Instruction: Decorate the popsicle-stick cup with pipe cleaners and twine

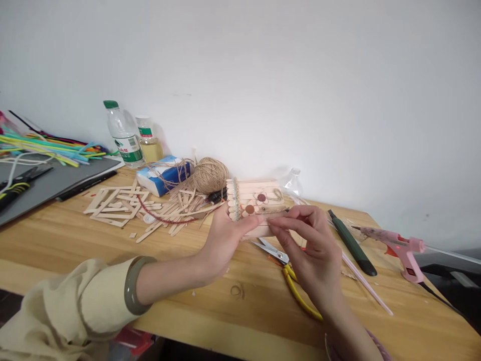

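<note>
My left hand (pixel 225 238) is closed around the lower left of a panel of wooden craft sticks (pixel 244 188), its thumb lying across the front. The panel is held up above the table, with a twine band along its left end and brown-centred flower shapes and a twine loop on its face. At the panel's lower right, my right hand (pixel 313 245) has thumb and fingertips pinched together against the surface. Whatever is between those fingertips is hidden or too small to name. Yellow-handled scissors (pixel 291 278) lie on the table beneath the right hand.
A pink glue gun (pixel 404 248), a green cutter (pixel 353 243) and a pink glue stick (pixel 370 286) lie at right. Loose craft sticks (pixel 116 203), a twine ball (pixel 211 174), a tissue pack (pixel 165 174) and a water bottle (pixel 126 140) are at left. Pipe cleaners (pixel 56 148) lie far left.
</note>
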Action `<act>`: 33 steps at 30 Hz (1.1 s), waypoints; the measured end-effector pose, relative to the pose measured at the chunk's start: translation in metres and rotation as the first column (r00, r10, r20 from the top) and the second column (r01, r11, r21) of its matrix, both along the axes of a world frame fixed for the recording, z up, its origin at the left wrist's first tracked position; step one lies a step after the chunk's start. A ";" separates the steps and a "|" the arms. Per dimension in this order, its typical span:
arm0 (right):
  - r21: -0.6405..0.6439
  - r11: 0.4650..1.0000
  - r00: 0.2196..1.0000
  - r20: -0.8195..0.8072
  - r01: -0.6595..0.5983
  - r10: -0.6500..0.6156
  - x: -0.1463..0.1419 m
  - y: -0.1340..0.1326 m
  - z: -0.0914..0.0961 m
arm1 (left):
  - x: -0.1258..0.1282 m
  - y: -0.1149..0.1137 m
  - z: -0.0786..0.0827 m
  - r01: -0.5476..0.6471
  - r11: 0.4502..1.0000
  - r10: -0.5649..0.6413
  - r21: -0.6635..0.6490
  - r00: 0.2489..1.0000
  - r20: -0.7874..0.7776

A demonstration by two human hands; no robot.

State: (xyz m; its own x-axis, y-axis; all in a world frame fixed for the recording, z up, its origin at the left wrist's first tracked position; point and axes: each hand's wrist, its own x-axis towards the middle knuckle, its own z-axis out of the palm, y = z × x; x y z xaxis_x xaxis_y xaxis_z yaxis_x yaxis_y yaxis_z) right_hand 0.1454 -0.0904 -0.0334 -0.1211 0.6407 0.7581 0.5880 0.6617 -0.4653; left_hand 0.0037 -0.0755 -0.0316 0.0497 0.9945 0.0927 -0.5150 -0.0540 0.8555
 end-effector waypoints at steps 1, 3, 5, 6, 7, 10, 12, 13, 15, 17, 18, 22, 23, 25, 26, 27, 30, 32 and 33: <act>-0.009 1.000 1.000 -0.011 0.009 -0.009 0.000 0.000 0.000 | 0.000 -0.001 0.001 0.012 1.000 -0.012 0.003 1.000 0.005; -0.048 0.998 0.999 -0.032 0.029 -0.031 0.000 -0.001 0.002 | 0.000 -0.003 0.003 0.041 0.999 -0.042 0.017 0.999 0.018; -0.109 0.994 0.997 -0.069 0.025 -0.032 0.000 -0.001 0.004 | 0.000 -0.004 0.004 0.053 0.998 -0.054 0.024 0.998 0.034; -0.137 0.990 0.996 -0.090 0.015 -0.028 0.000 -0.001 0.004 | 0.000 -0.005 0.004 0.052 0.998 -0.053 0.021 0.998 0.042; -0.156 0.988 0.994 -0.109 0.006 -0.023 0.000 -0.001 0.005 | 0.000 -0.005 0.005 0.051 0.999 -0.052 0.019 0.997 0.050; -0.152 0.988 0.991 -0.131 -0.015 -0.005 -0.001 -0.002 0.004 | 0.000 -0.005 0.004 0.061 0.998 -0.062 0.031 0.996 0.060; -0.137 0.990 0.991 -0.135 -0.032 0.014 -0.001 -0.003 0.003 | 0.000 -0.005 0.003 0.062 0.997 -0.064 0.040 0.996 0.060; -0.128 0.991 0.990 -0.139 -0.036 0.018 -0.002 -0.003 0.002 | 0.000 -0.005 0.003 0.051 0.998 -0.054 0.040 0.997 0.061; -0.108 0.994 0.990 -0.143 -0.027 0.011 -0.003 -0.003 0.000 | 0.000 -0.006 0.003 0.024 0.999 -0.026 0.034 0.998 0.064; -0.087 0.996 0.991 -0.135 -0.010 -0.002 -0.004 -0.003 -0.001 | 0.000 -0.006 0.003 0.017 0.999 -0.019 0.037 0.998 0.065; -0.081 0.997 0.992 -0.127 -0.007 -0.003 -0.005 -0.003 -0.002 | 0.000 -0.007 0.004 0.021 0.999 -0.023 0.043 0.998 0.065; -0.061 0.998 0.994 -0.110 -0.004 -0.003 -0.008 -0.004 -0.004 | 0.001 -0.007 0.006 0.054 0.995 -0.060 0.082 0.996 0.061; -0.060 0.998 0.993 -0.121 -0.006 -0.001 -0.009 -0.004 -0.004 | 0.000 -0.007 0.006 0.064 0.994 -0.069 0.089 0.996 0.058; -0.073 0.997 0.987 -0.159 -0.016 0.004 -0.010 -0.004 -0.004 | 0.000 -0.007 0.005 0.072 0.993 -0.077 0.092 0.996 0.054; -0.083 0.996 0.984 -0.176 -0.021 0.006 -0.011 -0.004 -0.005 | 0.000 -0.008 0.005 0.069 0.994 -0.073 0.086 0.996 0.052; -0.092 0.995 0.982 -0.189 -0.024 0.006 -0.011 -0.003 -0.005 | 0.000 -0.008 0.004 0.061 0.995 -0.065 0.075 0.997 0.050; -0.097 0.995 0.980 -0.198 -0.030 0.010 -0.012 -0.003 -0.005 | 0.000 -0.008 0.004 0.057 0.998 -0.059 0.039 0.997 0.050; -0.092 0.995 0.978 -0.206 -0.034 0.015 -0.012 -0.003 -0.005 | 0.000 -0.008 0.005 0.077 0.996 -0.079 0.035 0.995 0.061; -0.092 0.995 0.977 -0.213 -0.037 0.016 -0.012 -0.003 -0.005 | 0.000 -0.008 0.005 0.087 0.995 -0.090 0.040 0.994 0.069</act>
